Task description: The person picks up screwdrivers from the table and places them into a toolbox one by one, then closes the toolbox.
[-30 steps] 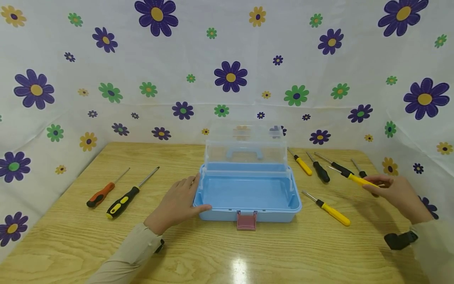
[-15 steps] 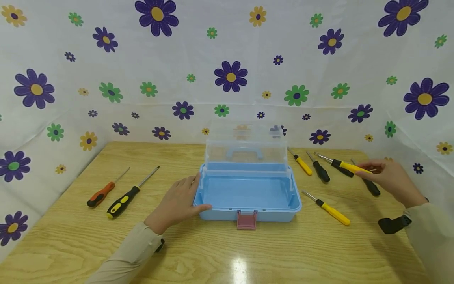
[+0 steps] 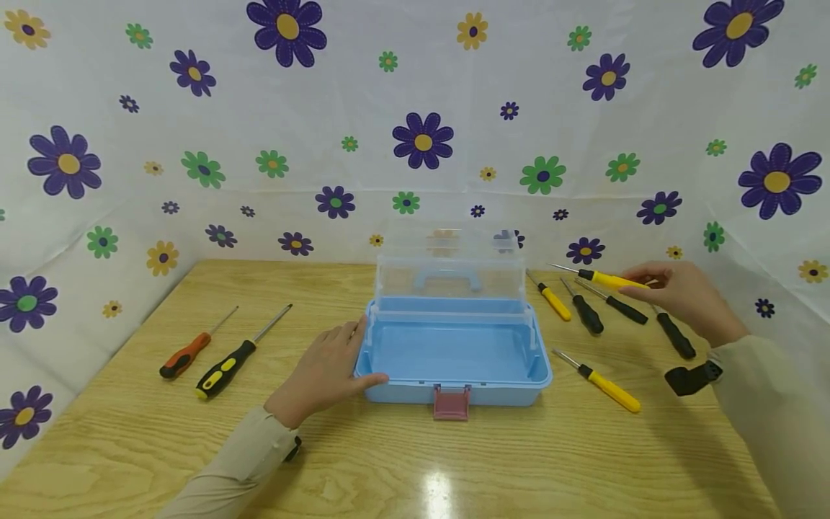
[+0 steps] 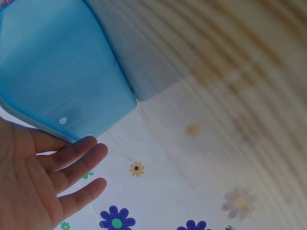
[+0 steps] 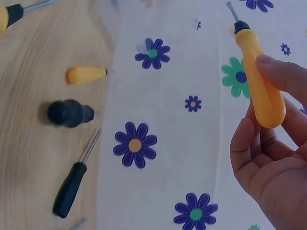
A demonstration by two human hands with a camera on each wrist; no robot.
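Head view: likely mid-carry, pinching a slim yellow plastic-handled screwdriver [image 3: 606, 279] in right fingers [image 5: 285, 74], touching a light-blue plastic box [image 3: 496, 394] with near-straight left fingers [image 4: 79, 165], next needing a steady hold.

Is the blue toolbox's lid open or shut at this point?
Open: the clear lid stands raised at the back of the blue toolbox, leaving its inside in plain view.

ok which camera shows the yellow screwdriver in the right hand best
Right wrist: the held yellow screwdriver looks largest there, rounded handle end visible. Head view shows it smaller, handle partly covered; left wrist doesn't show it.
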